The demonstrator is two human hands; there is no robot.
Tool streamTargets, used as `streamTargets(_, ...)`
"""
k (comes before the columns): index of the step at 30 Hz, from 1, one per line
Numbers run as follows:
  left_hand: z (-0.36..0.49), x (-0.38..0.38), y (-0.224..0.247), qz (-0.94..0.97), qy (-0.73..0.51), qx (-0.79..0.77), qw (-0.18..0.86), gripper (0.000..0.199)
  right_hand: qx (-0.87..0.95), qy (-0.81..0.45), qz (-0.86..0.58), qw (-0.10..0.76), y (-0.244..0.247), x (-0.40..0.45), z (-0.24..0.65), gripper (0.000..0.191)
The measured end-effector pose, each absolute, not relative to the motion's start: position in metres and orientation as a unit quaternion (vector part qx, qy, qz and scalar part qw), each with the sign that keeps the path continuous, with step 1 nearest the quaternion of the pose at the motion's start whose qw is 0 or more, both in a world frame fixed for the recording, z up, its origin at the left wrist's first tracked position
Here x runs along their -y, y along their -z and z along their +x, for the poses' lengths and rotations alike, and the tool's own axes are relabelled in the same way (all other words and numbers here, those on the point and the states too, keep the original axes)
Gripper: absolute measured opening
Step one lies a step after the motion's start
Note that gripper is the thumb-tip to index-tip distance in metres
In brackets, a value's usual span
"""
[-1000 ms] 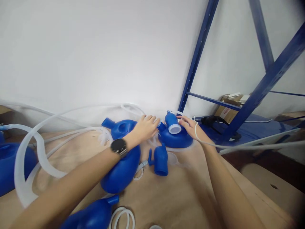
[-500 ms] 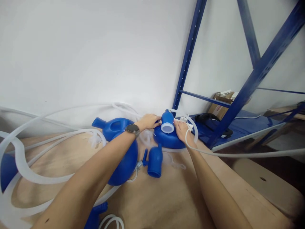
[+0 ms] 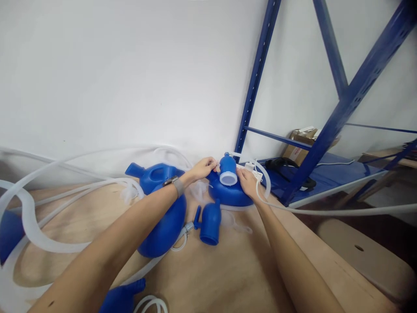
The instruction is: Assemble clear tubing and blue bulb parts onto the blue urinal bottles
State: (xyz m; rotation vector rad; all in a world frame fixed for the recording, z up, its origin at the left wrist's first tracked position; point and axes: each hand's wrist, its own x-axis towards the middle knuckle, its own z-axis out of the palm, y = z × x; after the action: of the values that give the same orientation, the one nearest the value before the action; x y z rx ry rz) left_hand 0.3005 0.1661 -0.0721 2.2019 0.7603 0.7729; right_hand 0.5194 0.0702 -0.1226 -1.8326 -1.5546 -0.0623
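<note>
A blue bottle-shaped cup with a white-rimmed mouth [image 3: 228, 167] rests on a rounded blue plastic container [image 3: 224, 195]. My left hand [image 3: 203, 168], with a watch on its wrist, is just left of the cup. Its fingers are pinched together near a small pale piece; exactly what they hold is hidden. My right hand [image 3: 247, 180] has its fingers closed against the cup's right side. Nearer me, a second blue cup [image 3: 210, 222] lies on the wooden tabletop [image 3: 211, 278]. Left of it stands a larger blue container with a handle [image 3: 163, 221], partly behind my left forearm.
Translucent hoses [image 3: 39, 234] loop across the left side. One thin tube [image 3: 342, 213] runs off to the right. Another blue container [image 3: 122, 295] and a coiled tube [image 3: 151, 302] lie at the front. A blue metal rack [image 3: 257, 78] stands at right, with a cardboard box [image 3: 298, 148].
My left hand has drawn slightly left, away from the upright cup, and its fingers have come together. My right hand stays by the cup. The view has shifted slightly.
</note>
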Motion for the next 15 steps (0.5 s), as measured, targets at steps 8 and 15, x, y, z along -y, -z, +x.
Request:
streamTargets(8, 0.29, -0.168, 0.057, 0.747, -0.422, -0.427, 0.285, 0.038, 0.586, 0.024, -0.718, 0.375, 0.12, -0.068, 0.518, 0.055)
streamTargets(15, 0.214, -0.15, -0.021, 0.804, -0.397, -0.436, 0.075, 0.021, 0.593, 0.013, -0.712, 0.376, 0.119, -0.067, 0.514, 0.05)
